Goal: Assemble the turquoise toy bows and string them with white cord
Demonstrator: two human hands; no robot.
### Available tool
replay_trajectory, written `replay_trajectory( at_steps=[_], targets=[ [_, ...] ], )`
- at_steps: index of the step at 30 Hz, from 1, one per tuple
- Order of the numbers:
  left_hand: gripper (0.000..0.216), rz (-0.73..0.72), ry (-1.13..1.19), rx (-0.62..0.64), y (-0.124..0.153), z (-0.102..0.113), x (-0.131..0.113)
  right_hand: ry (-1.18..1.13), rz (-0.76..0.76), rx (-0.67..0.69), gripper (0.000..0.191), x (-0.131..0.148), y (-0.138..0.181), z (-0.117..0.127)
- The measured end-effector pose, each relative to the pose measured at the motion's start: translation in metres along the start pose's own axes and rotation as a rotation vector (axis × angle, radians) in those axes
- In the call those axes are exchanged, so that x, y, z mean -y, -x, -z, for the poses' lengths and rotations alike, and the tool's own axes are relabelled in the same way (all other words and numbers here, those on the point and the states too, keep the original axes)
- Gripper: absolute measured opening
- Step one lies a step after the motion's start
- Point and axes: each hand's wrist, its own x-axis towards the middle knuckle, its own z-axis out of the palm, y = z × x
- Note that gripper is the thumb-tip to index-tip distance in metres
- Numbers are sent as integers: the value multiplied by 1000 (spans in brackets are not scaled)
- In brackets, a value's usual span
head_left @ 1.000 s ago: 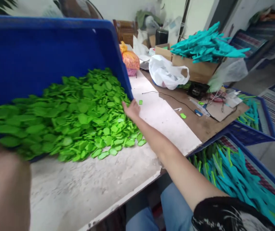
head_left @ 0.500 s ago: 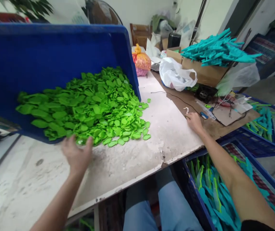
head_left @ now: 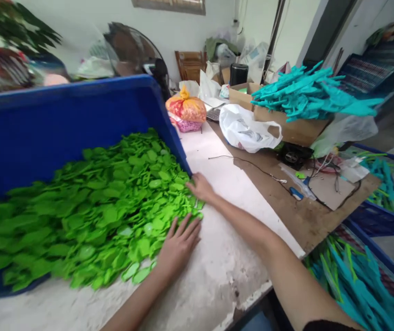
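Note:
A blue plastic bin lies tipped on its side, with a heap of flat green leaf-shaped pieces spilling from it onto the white tabletop. My left hand rests open at the heap's near right edge, fingers stretched over the outermost pieces. Close to the bin's lower right corner is my right hand, its fingers apart against the right side of the heap. No piece is visibly gripped by either hand, though the right fingertips are slightly blurred.
Cables and a blue-handled tool lie on brown board at right. Behind are a white plastic bag, a carton piled with teal pieces, and an orange-topped bag. Crates of teal and green parts stand below right.
My left hand has moved right along the heap. The right hand has come left from the brown board to the bin's corner. The head view has shifted, and fewer stray pieces lie at the right.

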Motion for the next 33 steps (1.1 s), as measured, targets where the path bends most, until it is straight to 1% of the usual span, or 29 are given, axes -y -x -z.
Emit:
replay_trajectory(
  at_steps=[2, 3, 4, 5, 6, 7, 9, 10, 11, 12, 13, 14, 15, 17, 19, 20, 22, 24, 26, 28, 29, 31, 33],
  targets=[
    [32, -5, 11, 10, 4, 6, 16, -60, 69, -10, 43, 4, 15, -4],
    [34, -7, 32, 11, 6, 10, 19, -92, 92, -31, 43, 2, 26, 0],
    [35, -6, 64, 9, 8, 15, 21, -115, 97, -60, 41, -3, 39, 11],
    [35, -2, 109, 0, 9, 20, 20, -122, 72, -103, 37, -14, 53, 28],
    [35, 0, 163, -8, 9, 24, 18, -103, 9, -162, 32, -29, 67, 50],
    [33, 10, 222, -19, 9, 28, 13, -54, -79, -218, 29, -50, 81, 78],
    [28, 48, 335, -40, 9, 32, 1, 150, -338, -300, 31, -99, 109, 142],
    [26, 75, 381, -44, 8, 33, -8, 292, -487, -318, 34, -126, 121, 175],
    [23, 107, 419, -45, 7, 33, -17, 435, -634, -299, 36, -151, 131, 206],
    [21, 144, 452, -44, 5, 33, -28, 564, -752, -244, 37, -173, 137, 233],
    [20, 187, 484, -42, 3, 33, -39, 637, -816, -169, 35, -192, 141, 254],
    [19, 236, 516, -38, 2, 34, -50, 670, -854, -121, 31, -207, 142, 270],
    [18, 289, 547, -35, 1, 37, -60, 686, -872, -76, 28, -218, 141, 281],
    [18, 405, 601, -19, 1, 45, -79, 680, -873, -27, 23, -225, 137, 291],
    [20, 538, 633, 8, 8, 57, -92, 692, -858, -5, 24, -216, 134, 291],
    [22, 610, 638, 24, 14, 65, -96, 690, -842, -23, 27, -206, 133, 289],
    [25, 762, 631, 54, 28, 83, -98, 637, -786, -72, 33, -180, 132, 280],
    [30, 900, 618, 79, 42, 100, -95, 516, -705, -63, 35, -144, 132, 259],
    [36, 1014, 624, 105, 48, 113, -87, 377, -608, 47, 28, -102, 127, 225],
    [40, 1088, 654, 122, 44, 120, -76, 251, -512, 147, 19, -57, 113, 182],
    [41, 1106, 672, 125, 37, 121, -71, 203, -478, 175, 16, -36, 102, 161],
    [42, 1108, 708, 111, 19, 119, -63, 132, -446, 195, 18, -1, 73, 125],
    [43, 1099, 733, 93, -3, 111, -58, 77, -436, 202, 23, 27, 43, 98]
  ],
)
